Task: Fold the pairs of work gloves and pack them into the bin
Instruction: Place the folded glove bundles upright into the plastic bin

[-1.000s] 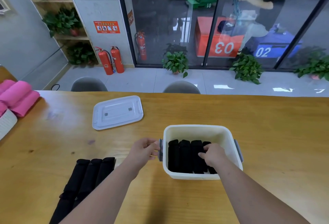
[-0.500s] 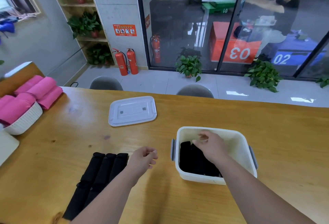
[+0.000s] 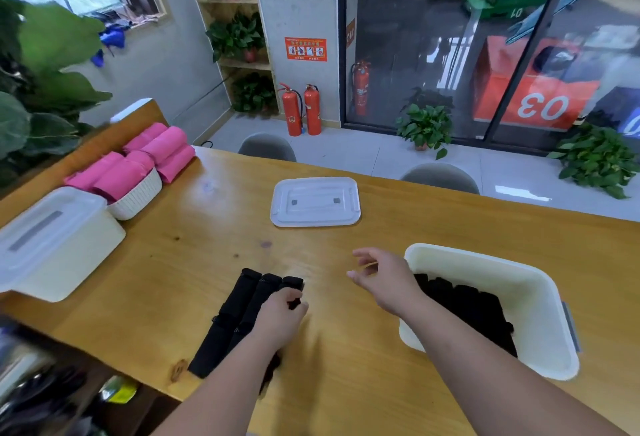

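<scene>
Black work gloves (image 3: 232,314) lie flat in a row near the front edge of the wooden table (image 3: 207,248). My left hand (image 3: 282,314) lies on the rightmost glove and its fingers curl round the glove's edge. A cream bin (image 3: 530,297) stands at the right with several folded black gloves (image 3: 464,304) inside. My right hand (image 3: 384,278) hovers over the table just left of the bin, fingers loosely spread, holding nothing.
The bin's white lid (image 3: 315,201) lies flat farther back on the table. At the left stand a closed cream box (image 3: 52,241) and a white basket (image 3: 138,193) of pink rolls (image 3: 156,155). Two grey chairs (image 3: 266,148) stand behind the table.
My right hand came out of the bin and moved left over the table. My left hand dropped onto the rightmost flat glove and took hold of it. The view turned left.
</scene>
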### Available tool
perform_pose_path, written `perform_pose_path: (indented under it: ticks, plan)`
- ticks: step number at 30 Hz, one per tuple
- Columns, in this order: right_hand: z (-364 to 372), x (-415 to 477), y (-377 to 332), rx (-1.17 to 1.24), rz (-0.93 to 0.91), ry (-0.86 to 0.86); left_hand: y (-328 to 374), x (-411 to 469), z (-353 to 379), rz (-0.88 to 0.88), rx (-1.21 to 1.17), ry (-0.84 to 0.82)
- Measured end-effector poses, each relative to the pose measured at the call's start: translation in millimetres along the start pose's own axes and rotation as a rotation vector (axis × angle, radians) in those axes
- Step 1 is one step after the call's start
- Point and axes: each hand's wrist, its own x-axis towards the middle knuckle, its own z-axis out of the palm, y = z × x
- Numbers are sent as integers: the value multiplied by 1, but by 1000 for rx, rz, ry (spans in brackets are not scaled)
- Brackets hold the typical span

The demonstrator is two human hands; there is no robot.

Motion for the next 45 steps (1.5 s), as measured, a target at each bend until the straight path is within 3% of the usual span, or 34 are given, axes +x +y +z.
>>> perform_pose_path:
  ticks: [7,16,26,36,45]
  plan:
    - [31,2,1,-88,39,-115,-17,11,-11,-49,62,30]
    - [38,-3,7,-195,69,-185,-10,24,12,27,133,7]
    - [38,-16,5,-258,63,-206,-7,46,34,-113,368,-30]
    - [33,-17,1,-219,67,-174,-9,38,31,-193,-128,-120]
    - [19,-19,-7,-9,116,-42,38,19,4,-39,-727,-349]
